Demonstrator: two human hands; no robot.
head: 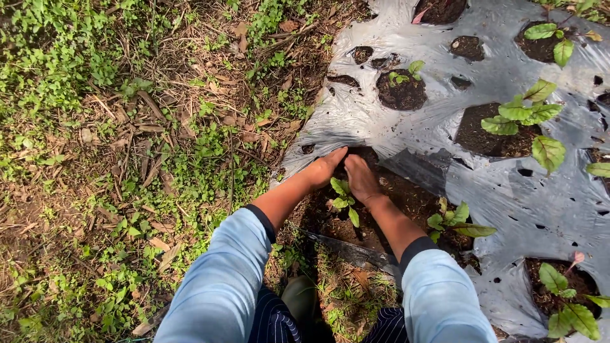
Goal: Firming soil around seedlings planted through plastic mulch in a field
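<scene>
Both hands, left hand (325, 167) and right hand (360, 178), press flat, ungripping, around the seedling (342, 198) between them.

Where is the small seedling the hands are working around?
Head view, centre: the small seedling stands in dark soil between the left hand and right hand.

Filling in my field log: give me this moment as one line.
left hand on soil | right hand on soil | small seedling between them | black plastic mulch around hole | bigger seedlings beyond
</scene>
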